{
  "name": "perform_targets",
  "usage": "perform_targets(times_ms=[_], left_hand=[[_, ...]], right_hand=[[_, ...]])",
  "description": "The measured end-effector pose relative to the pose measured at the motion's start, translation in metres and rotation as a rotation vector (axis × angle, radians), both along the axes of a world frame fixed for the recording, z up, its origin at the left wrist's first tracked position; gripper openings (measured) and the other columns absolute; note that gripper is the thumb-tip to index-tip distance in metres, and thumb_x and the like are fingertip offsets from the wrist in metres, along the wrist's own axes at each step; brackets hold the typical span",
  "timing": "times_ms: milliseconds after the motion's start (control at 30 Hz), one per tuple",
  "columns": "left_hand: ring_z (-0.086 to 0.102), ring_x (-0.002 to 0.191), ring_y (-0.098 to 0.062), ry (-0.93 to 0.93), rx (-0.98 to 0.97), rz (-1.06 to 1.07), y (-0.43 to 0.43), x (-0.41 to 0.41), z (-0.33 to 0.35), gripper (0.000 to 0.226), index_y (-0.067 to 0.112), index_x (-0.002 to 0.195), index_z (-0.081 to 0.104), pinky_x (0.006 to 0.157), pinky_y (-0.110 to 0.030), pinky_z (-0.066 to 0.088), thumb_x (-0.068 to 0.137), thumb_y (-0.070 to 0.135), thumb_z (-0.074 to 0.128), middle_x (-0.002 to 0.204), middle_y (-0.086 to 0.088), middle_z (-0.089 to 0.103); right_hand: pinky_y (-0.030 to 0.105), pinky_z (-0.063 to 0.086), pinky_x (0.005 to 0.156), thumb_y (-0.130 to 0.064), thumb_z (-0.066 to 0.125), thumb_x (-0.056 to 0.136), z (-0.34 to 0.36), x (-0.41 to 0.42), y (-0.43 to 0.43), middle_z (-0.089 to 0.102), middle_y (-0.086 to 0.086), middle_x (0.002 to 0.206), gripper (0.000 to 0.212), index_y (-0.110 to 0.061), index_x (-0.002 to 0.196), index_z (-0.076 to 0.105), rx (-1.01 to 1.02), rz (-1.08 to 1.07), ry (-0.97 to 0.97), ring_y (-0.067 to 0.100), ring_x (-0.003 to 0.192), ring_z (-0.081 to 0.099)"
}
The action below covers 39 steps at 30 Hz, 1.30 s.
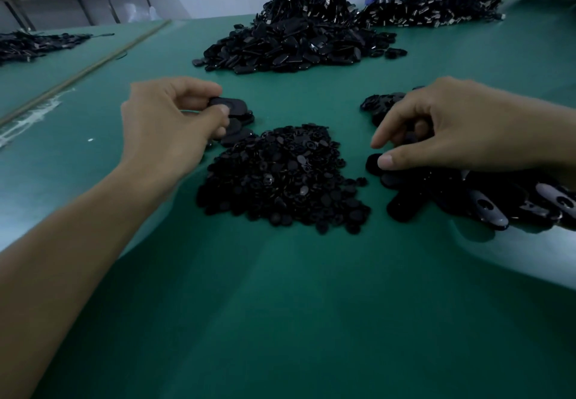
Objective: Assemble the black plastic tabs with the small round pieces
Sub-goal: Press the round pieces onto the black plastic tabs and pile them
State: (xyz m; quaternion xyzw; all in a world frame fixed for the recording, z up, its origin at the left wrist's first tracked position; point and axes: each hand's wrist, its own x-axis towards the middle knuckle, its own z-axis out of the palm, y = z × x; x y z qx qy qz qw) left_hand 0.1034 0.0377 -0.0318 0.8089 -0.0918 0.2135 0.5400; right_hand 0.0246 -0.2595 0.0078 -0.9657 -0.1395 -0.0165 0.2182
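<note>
Factory assembly bench: green work table (pixel 280 320), bulk heaps of black plastic parts (pixel 290 43).

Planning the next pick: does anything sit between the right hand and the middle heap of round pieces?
Nothing visible does. Only a strip of bare green mat separates the right hand from the heap of round pieces; the hand is on the tab pile beside it.
</note>
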Motion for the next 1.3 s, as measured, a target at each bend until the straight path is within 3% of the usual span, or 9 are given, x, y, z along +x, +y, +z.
perform_targets(times_ms=[133,233,467,567,700,900,1033,1200,1300], left_hand=[[0.073,0.067,-0.012,0.009,0.024,0.057,0.008,0.008,-0.005,0.015,0.029,0.091,0.072,0.072,-0.029,0.061,0.083,0.02,0.081,0.08,0.002,0.075],[0.068,0.064,0.004,-0.009,0.086,0.101,0.012,0.012,-0.007,0.017,0.036,0.083,0.07,0.061,-0.01,0.052,0.08,0.027,0.084,0.079,0.009,0.072],[0.055,0.055,0.019,0.008,0.314,0.139,0.012,0.013,-0.01,0.013,0.034,0.085,0.072,0.052,-0.001,0.038,0.08,0.033,0.084,0.073,0.019,0.065],[0.057,0.059,0.01,0.005,0.361,0.16,0.011,0.012,-0.01,0.016,0.028,0.092,0.075,0.05,-0.002,0.036,0.081,0.035,0.082,0.075,0.019,0.063],[0.055,0.073,-0.007,-0.072,0.364,0.166,0.005,0.002,-0.004,0.011,0.032,0.097,0.07,0.073,-0.024,0.044,0.088,0.038,0.074,0.083,0.017,0.062],[0.061,0.055,0.003,-0.179,0.322,-0.039,-0.034,-0.034,0.009,0.014,0.029,0.078,0.074,0.054,-0.005,0.043,0.09,0.036,0.07,0.063,0.014,0.068],[0.067,0.059,-0.006,-0.076,0.231,-0.209,-0.051,-0.049,0.009,0.016,0.031,0.078,0.075,0.057,-0.022,0.052,0.088,0.042,0.07,0.068,0.013,0.073],[0.06,0.055,0.007,0.005,0.091,-0.366,-0.051,-0.052,0.012,0.007,0.029,0.082,0.074,0.058,-0.011,0.046,0.089,0.027,0.075,0.062,0.018,0.07],[0.068,0.062,-0.003,0.064,0.004,-0.464,-0.051,-0.055,0.014,0.01,0.022,0.089,0.073,0.061,-0.016,0.053,0.086,0.013,0.078,0.069,0.007,0.074]], right_hand=[[-0.002,0.038,0.058,-0.044,0.075,0.079,-0.005,0.003,0.002,0.068,-0.024,0.069,0.01,-0.038,0.087,0.075,-0.036,-0.02,-0.017,-0.018,0.068,0.058],[-0.002,0.037,0.057,-0.038,0.075,0.083,-0.007,0.003,0.005,0.066,-0.02,0.068,0.001,-0.038,0.083,0.075,-0.05,-0.02,-0.044,-0.018,0.067,0.057],[0.013,0.046,0.061,-0.049,0.063,0.082,-0.009,0.005,0.009,0.07,-0.014,0.072,0.016,-0.033,0.082,0.067,0.079,-0.071,-0.162,-0.007,0.066,0.063],[0.02,0.051,0.058,-0.041,0.059,0.093,-0.012,0.003,0.018,0.073,-0.012,0.072,0.014,-0.03,0.084,0.06,0.223,-0.068,-0.205,0.002,0.058,0.068],[0.014,0.05,0.057,-0.041,0.066,0.09,-0.015,-0.001,0.03,0.071,-0.008,0.068,0.009,-0.034,0.089,0.072,0.305,-0.045,-0.244,0.004,0.055,0.065],[0.002,0.038,0.059,-0.037,0.063,0.094,-0.016,-0.004,0.045,0.061,-0.027,0.059,0.013,-0.04,0.102,0.073,0.458,-0.015,-0.129,-0.01,0.054,0.054],[0.011,0.039,0.049,-0.025,0.058,0.099,-0.014,-0.006,0.05,0.059,-0.013,0.061,0.02,-0.035,0.107,0.074,0.632,-0.019,-0.01,0.0,0.051,0.048],[0.027,0.046,0.057,-0.017,0.073,0.088,-0.015,-0.008,0.054,0.075,0.008,0.077,0.012,-0.025,0.097,0.073,0.764,0.003,-0.085,0.015,0.063,0.059],[0.02,0.051,0.058,-0.012,0.077,0.084,-0.016,-0.006,0.052,0.076,0.006,0.077,0.011,-0.018,0.091,0.071,0.841,-0.009,-0.118,0.011,0.065,0.068]])
